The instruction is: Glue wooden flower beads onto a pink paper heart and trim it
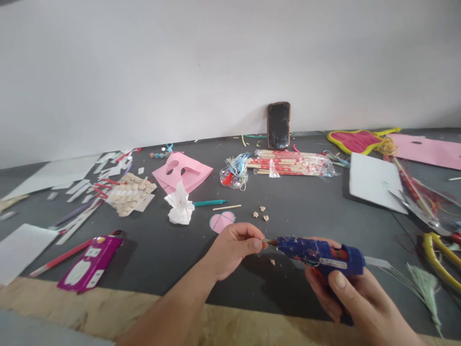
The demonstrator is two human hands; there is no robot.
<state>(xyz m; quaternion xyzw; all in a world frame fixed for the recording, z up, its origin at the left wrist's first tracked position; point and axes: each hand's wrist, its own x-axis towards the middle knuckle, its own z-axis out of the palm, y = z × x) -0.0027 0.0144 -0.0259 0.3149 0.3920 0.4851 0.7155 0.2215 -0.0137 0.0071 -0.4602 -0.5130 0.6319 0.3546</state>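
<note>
We hold blue glue gun (306, 252) w/ R hand (360, 293), fingers wrapped round grip; long axis approx. sideways over counter (144, 259), nozzle aimed L. Our L hand (236, 247) pinches tiny piece (264, 243) at tip; contact unclear. Bead clusters (265, 218) just beyond.

Small piece (264, 243) at fingertips of left grip (234, 250): partly covered, too small to identify; contact with nozzle of glue gun (306, 250) unclear. Gun's handle mostly hidden by right grip (360, 293); print on label (333, 263) too small to read. Lower tip of pink heart (222, 221) behind left grip. Both forearms cut by bottom edge. Yellow-handled tool (441, 259), pink card (428, 150) cut by right edge; white sheet (25, 252) by left. Marks on white pad (374, 180) illegible.
</note>
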